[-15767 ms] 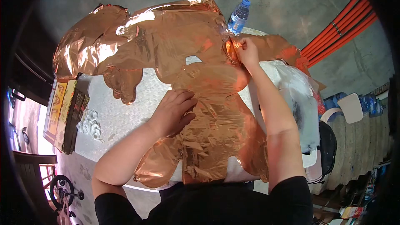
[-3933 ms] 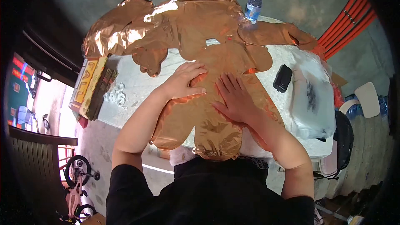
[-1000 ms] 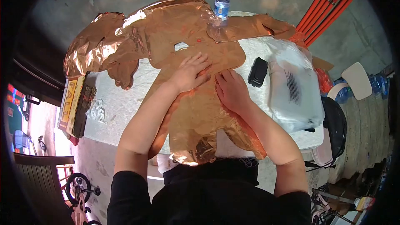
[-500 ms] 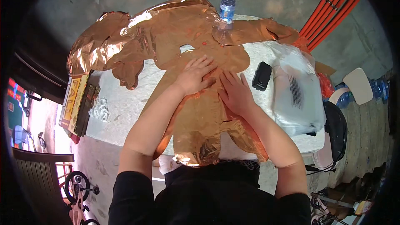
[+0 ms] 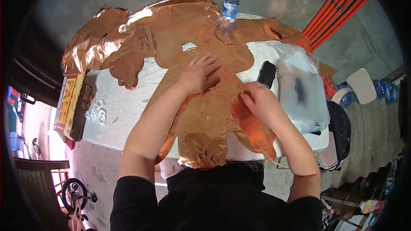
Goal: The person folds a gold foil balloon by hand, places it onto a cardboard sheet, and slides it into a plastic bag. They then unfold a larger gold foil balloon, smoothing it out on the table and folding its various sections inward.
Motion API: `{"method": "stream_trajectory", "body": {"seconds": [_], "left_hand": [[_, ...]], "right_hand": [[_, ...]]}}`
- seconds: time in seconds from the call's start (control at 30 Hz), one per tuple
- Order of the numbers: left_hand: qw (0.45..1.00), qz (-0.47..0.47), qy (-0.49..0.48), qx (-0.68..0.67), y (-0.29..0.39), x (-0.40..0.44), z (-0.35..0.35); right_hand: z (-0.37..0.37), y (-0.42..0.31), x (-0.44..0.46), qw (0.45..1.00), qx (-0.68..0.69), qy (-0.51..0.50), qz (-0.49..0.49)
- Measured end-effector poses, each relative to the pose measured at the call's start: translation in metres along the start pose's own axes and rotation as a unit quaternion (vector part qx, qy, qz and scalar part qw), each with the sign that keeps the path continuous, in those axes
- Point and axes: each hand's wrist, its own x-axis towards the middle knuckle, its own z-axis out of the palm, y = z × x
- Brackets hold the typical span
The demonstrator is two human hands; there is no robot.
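Observation:
A large flat copper-coloured foil balloon (image 5: 201, 119) lies deflated over the table, its sections spread to both sides and its lower end hanging by my lap. My left hand (image 5: 199, 75) rests flat on its middle with the fingers outstretched. To the right, my right hand (image 5: 260, 100) has its fingers curled and pinched at the edge of the foil, where a flap shows orange-red. The fingertips are partly hidden. Just beyond that hand lies a black case-like object (image 5: 267, 73).
A water bottle (image 5: 231, 5) stands at the far edge. Clear plastic packages (image 5: 302, 96) sit on the right of the white-covered table (image 5: 124, 119). At left are a yellow box (image 5: 70, 105) and white string (image 5: 97, 112). Orange-red poles (image 5: 336, 13) lean at far right.
My right hand has gone from lying flat on the foil to pinching its edge, slightly to the right. The foil flap there has turned, showing more orange-red. My left hand stays pressed down.

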Motion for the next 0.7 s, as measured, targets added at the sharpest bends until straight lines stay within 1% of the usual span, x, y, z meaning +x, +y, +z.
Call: {"method": "stream_trajectory", "body": {"seconds": [0.07, 0.13, 0.2, 0.23, 0.3, 0.33, 0.4, 0.43, 0.53, 0.57, 0.6, 0.63, 0.7], "left_hand": [[1.0, -0.015, -0.01, 0.0, 0.0, 0.0, 0.0], [1.0, -0.009, -0.008, -0.003, -0.002, 0.0, 0.0], [1.0, -0.003, -0.008, -0.006, -0.002, 0.0, 0.0], [1.0, -0.005, -0.01, -0.003, -0.001, 0.0, -0.001], [1.0, -0.008, -0.014, -0.001, -0.001, -0.001, 0.0], [1.0, -0.008, -0.014, 0.001, -0.001, -0.001, 0.001], [1.0, -0.005, -0.011, 0.005, -0.002, 0.0, 0.001], [1.0, -0.005, -0.012, 0.01, -0.002, 0.0, 0.001], [1.0, -0.008, -0.012, 0.012, 0.0, 0.0, -0.001], [1.0, -0.016, -0.012, 0.01, 0.0, 0.0, 0.0], [1.0, -0.015, -0.012, 0.009, 0.001, 0.0, 0.001], [1.0, -0.014, -0.011, 0.015, 0.0, 0.0, 0.001], [1.0, -0.015, -0.009, 0.024, -0.001, 0.0, 0.0]], "right_hand": [[-0.008, -0.007, -0.014, 0.997, -0.04, -0.048, 0.052], [-0.001, -0.004, -0.026, 0.994, -0.061, -0.055, 0.066], [0.005, -0.001, -0.035, 0.983, -0.18, -0.007, 0.033], [0.005, -0.001, -0.036, 0.983, -0.181, -0.007, 0.034], [0.006, -0.002, -0.037, 0.98, -0.183, -0.013, 0.082], [0.005, -0.002, -0.036, 0.98, -0.183, -0.014, 0.082], [-0.001, -0.001, -0.031, 0.976, -0.14, -0.074, 0.147], [-0.002, -0.002, -0.03, 0.976, -0.142, -0.071, 0.148], [0.0, -0.006, -0.025, 0.982, -0.119, -0.057, 0.135], [0.003, -0.004, -0.02, 0.991, -0.127, -0.003, 0.044], [0.009, -0.002, -0.014, 0.989, -0.133, 0.05, -0.048], [0.016, 0.001, -0.006, 0.987, -0.132, 0.067, -0.069], [0.027, 0.006, 0.011, 0.986, -0.126, 0.077, -0.075]]}}
